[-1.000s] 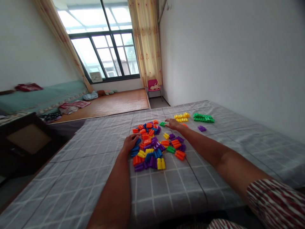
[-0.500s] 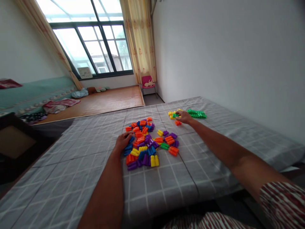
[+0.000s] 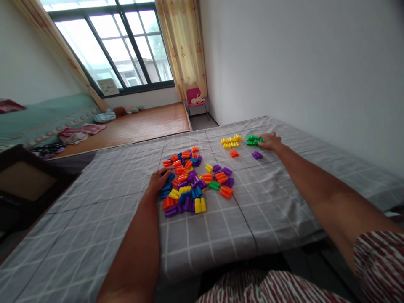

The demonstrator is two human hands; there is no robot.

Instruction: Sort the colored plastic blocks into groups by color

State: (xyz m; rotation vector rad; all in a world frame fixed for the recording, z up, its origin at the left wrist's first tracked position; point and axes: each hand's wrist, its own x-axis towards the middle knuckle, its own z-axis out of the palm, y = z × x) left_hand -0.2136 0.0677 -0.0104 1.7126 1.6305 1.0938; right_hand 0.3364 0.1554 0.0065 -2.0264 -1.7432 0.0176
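Gray checked cloth [image 3: 214,235] underlies the colored plastic pieces. Green pieces [image 3: 253,138] lie grouped at far right; the right hand [image 3: 270,141] meets their right edge, its arm stretched long and forward, palm down. Whether its fingers grasp a piece cannot be told. Just beside stand yellow rows [image 3: 231,142], with a purple piece [image 3: 257,155] and an orange piece [image 3: 234,153] nearer. Left hand [image 3: 158,180], forearm angled inward, borders the mixed pile [image 3: 181,171]; its fingers' grip is unclear. Beyond: pink chair [image 3: 193,93], window [image 3: 135,46].
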